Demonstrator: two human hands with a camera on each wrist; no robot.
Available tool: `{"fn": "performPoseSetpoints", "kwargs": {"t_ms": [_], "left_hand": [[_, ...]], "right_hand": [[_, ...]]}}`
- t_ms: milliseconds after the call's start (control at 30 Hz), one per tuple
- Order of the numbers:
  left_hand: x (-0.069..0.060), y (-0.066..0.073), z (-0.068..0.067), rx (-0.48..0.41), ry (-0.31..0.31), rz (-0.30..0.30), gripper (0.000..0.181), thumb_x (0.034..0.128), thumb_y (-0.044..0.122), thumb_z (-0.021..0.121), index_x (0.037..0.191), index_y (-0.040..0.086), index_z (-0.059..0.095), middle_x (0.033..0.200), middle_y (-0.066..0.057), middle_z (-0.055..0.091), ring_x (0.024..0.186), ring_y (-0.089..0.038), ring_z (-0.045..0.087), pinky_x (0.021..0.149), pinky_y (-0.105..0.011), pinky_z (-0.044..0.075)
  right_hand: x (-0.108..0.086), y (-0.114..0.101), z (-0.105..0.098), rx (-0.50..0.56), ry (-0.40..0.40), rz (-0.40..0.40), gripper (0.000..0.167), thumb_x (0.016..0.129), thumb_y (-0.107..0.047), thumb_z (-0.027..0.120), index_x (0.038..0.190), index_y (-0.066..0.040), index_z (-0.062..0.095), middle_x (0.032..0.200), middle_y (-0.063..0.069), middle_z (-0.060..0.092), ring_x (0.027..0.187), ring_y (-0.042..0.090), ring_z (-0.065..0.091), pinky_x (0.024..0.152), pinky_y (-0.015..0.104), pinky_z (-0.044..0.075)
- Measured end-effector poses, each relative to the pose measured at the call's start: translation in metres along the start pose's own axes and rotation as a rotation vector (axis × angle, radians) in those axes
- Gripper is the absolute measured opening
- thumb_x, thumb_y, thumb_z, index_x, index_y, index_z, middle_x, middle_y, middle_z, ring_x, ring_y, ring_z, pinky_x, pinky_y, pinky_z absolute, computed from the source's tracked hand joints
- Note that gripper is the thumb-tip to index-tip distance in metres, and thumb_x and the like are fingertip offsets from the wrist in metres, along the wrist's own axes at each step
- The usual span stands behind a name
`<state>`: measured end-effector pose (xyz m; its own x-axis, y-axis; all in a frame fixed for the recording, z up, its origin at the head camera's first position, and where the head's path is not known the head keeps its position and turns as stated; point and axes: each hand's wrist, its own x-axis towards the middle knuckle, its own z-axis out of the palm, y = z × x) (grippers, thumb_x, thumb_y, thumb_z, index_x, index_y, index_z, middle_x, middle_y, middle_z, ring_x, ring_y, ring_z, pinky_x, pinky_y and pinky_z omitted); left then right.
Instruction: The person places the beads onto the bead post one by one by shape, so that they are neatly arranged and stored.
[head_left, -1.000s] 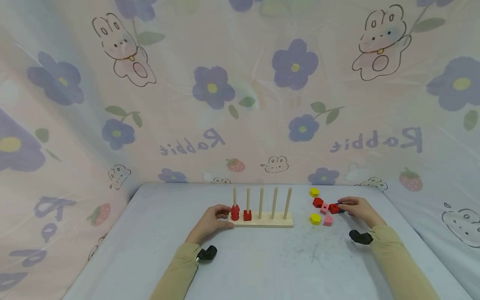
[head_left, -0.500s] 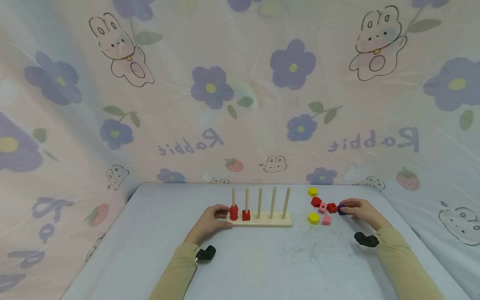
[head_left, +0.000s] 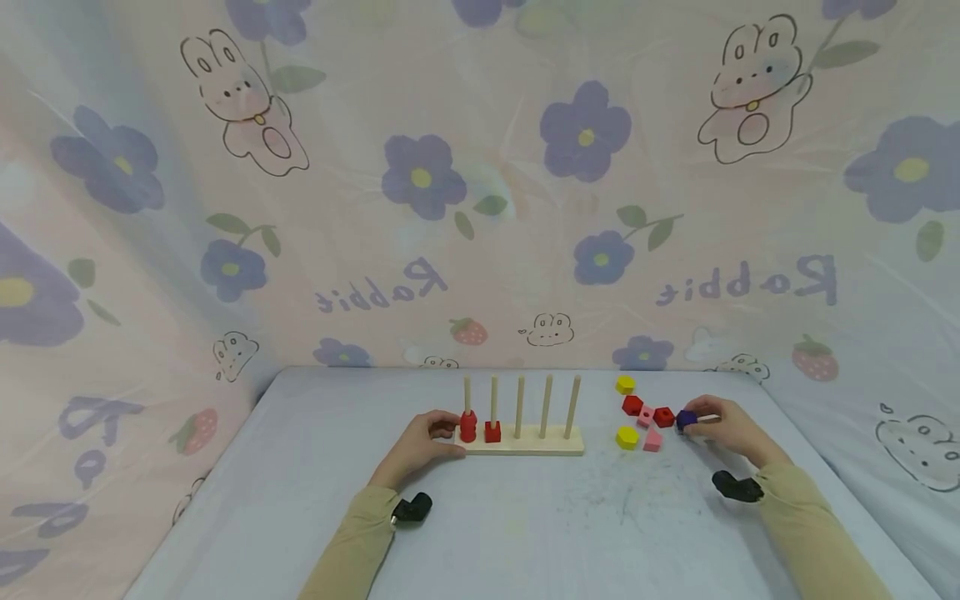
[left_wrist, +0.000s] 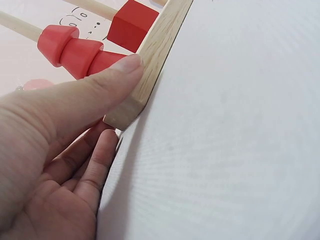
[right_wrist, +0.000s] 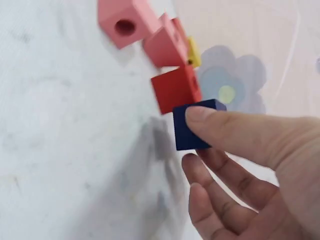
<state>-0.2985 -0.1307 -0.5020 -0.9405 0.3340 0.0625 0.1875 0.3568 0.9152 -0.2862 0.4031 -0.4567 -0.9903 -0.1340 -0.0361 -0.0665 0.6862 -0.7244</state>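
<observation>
**Blue block [right_wrist: 185, 134] turned in the right grip [head_left: 729, 427] and drawn off the loose pile**

Starting at my far left, the left grip [head_left: 415, 446] has hardly changed over the last second: I have its thumb against the front edge of the wooden base [head_left: 525, 448] and its fingers round the end, which I read as steadying it on the table [head_left: 517, 533]. On the first peg [head_left: 467, 392] sits a tapered red stack [head_left: 468, 428]; on the second peg [head_left: 494, 400], one red block [head_left: 492, 433]. The other three pegs [head_left: 520, 408] are bare, and I see no change anywhere on the base.

Farther right lie the loose pieces: two yellow pieces [head_left: 627, 437], one toward the back, one nearer me; two pink pieces [head_left: 652, 442]; and two loose red pieces [head_left: 663, 417]. They lie as they did.

The change is at the right end. A second ago my right grip had the blue block close up against the nearest loose red piece; now it is a little farther right and turned, pinched with the thumb across one face. I can't tell whether its underside is clear of the table, or whether it touches the red at all. For the work, I judge this piece secured but not yet brought to a peg.
</observation>
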Motion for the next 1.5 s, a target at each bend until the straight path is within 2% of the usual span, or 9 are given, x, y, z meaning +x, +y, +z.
{"fn": "performPoseSetpoints", "kwargs": {"t_ms": [333,400,500,600,700,833,1033,1233,1500], "left_hand": [[-0.001,0.001,-0.001,0.003,-0.003,0.012,0.055,0.0719,0.016,0.085,0.119,0.006,0.06,0.117,-0.006,0.06,0.101,-0.02,0.058,0.092,-0.036,0.048],[-0.006,0.011,-0.001,-0.014,-0.004,0.018,0.053,0.0732,0.012,0.084,0.119,0.003,0.06,0.118,-0.011,0.06,0.103,-0.025,0.058,0.093,-0.041,0.047],[-0.007,0.012,-0.001,-0.019,-0.002,0.017,0.053,0.0733,0.011,0.084,0.12,0.003,0.06,0.118,-0.011,0.06,0.102,-0.025,0.058,0.093,-0.041,0.047],[-0.005,0.006,-0.001,-0.016,-0.005,0.012,0.054,0.0725,0.013,0.084,0.12,0.004,0.06,0.117,-0.009,0.06,0.102,-0.023,0.058,0.092,-0.04,0.047],[-0.002,-0.001,0.0,-0.003,-0.004,0.008,0.055,0.0715,0.016,0.085,0.12,0.006,0.06,0.117,-0.006,0.06,0.101,-0.02,0.058,0.092,-0.036,0.048],[-0.001,-0.003,0.0,0.011,0.0,0.003,0.056,0.0716,0.018,0.086,0.12,0.007,0.06,0.117,-0.005,0.06,0.101,-0.02,0.058,0.092,-0.036,0.048],[0.001,-0.004,0.001,0.021,0.005,0.015,0.055,0.0715,0.018,0.086,0.12,0.007,0.06,0.117,-0.005,0.06,0.101,-0.019,0.058,0.091,-0.035,0.048],[0.001,-0.003,0.001,0.019,0.006,0.013,0.055,0.0712,0.017,0.086,0.119,0.007,0.061,0.116,-0.004,0.06,0.1,-0.018,0.058,0.09,-0.033,0.048],[0.0,-0.002,0.0,0.014,0.0,0.01,0.054,0.0713,0.018,0.086,0.118,0.008,0.061,0.116,-0.005,0.06,0.101,-0.02,0.058,0.092,-0.036,0.048]], "right_hand": [[0.0,-0.06,-0.002,0.05,0.148,-0.132,0.049,0.094,-0.031,0.063,0.124,0.004,0.047,0.121,0.026,0.053,0.109,0.044,0.055,0.09,0.057,0.046],[0.0,-0.078,0.0,0.071,0.172,-0.149,0.052,0.094,-0.035,0.061,0.13,0.0,0.046,0.123,0.024,0.053,0.111,0.042,0.055,0.091,0.051,0.047],[0.002,-0.107,0.005,0.118,0.191,-0.179,0.053,0.095,-0.037,0.059,0.136,-0.007,0.047,0.126,0.019,0.053,0.112,0.035,0.055,0.093,0.041,0.048],[0.005,-0.131,0.015,0.181,0.209,-0.225,0.051,0.095,-0.036,0.059,0.138,-0.01,0.048,0.128,0.015,0.053,0.109,0.021,0.058,0.091,0.025,0.047],[0.011,-0.151,0.027,0.274,0.217,-0.275,0.048,0.094,-0.03,0.061,0.134,-0.008,0.049,0.125,0.015,0.054,0.104,0.011,0.058,0.089,0.018,0.046],[0.017,-0.178,0.044,0.396,0.194,-0.358,0.043,0.091,-0.019,0.066,0.128,-0.003,0.051,0.12,0.019,0.057,0.101,0.012,0.061,0.086,0.016,0.047],[0.022,-0.213,0.069,0.485,0.107,-0.483,0.037,0.088,-0.005,0.068,0.121,0.003,0.053,0.115,0.021,0.058,0.099,0.018,0.062,0.086,0.022,0.05],[0.026,-0.237,0.093,0.51,0.032,-0.521,0.037,0.087,0.0,0.068,0.12,0.002,0.053,0.116,0.02,0.059,0.102,0.026,0.062,0.087,0.026,0.051],[0.024,-0.259,0.124,0.501,0.019,-0.557,0.032,0.086,0.008,0.064,0.117,0.005,0.054,0.112,0.021,0.061,0.101,0.031,0.061,0.088,0.03,0.051]]}}
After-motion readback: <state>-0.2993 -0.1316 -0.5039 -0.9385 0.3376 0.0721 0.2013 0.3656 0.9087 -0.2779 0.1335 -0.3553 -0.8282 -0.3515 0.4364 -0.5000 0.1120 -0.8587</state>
